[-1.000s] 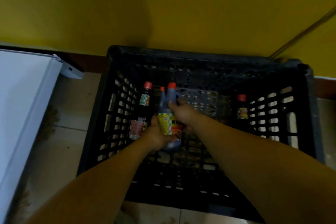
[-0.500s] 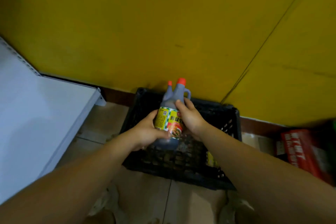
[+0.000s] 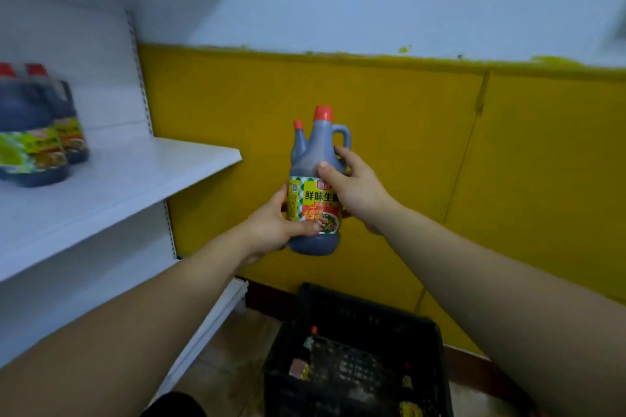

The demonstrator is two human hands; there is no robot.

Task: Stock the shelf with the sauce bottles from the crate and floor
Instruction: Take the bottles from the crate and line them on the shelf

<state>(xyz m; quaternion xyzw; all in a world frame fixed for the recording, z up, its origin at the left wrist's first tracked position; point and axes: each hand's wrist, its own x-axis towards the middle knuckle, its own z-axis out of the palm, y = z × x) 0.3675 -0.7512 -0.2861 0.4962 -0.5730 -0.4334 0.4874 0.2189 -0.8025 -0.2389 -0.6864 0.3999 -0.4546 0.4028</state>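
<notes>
Dark-brown sauce bottle [image 3: 315,159], red cap, side handle, a smaller red-capped bottle fixed at its left: upright in the air, level with the white shelf [image 3: 135,179] board and just right of its end. Half a second earlier it hung close over the black crate [image 3: 366,306], which is now well below it. Left hand [image 3: 271,230]: wrapped round the labelled lower body. Right hand [image 3: 355,189]: clasping the shoulder beside the handle. Newly in view: two like bottles [image 3: 37,132] standing on the shelf, blurred. Crate contents: small bottles [image 3: 307,347].
</notes>
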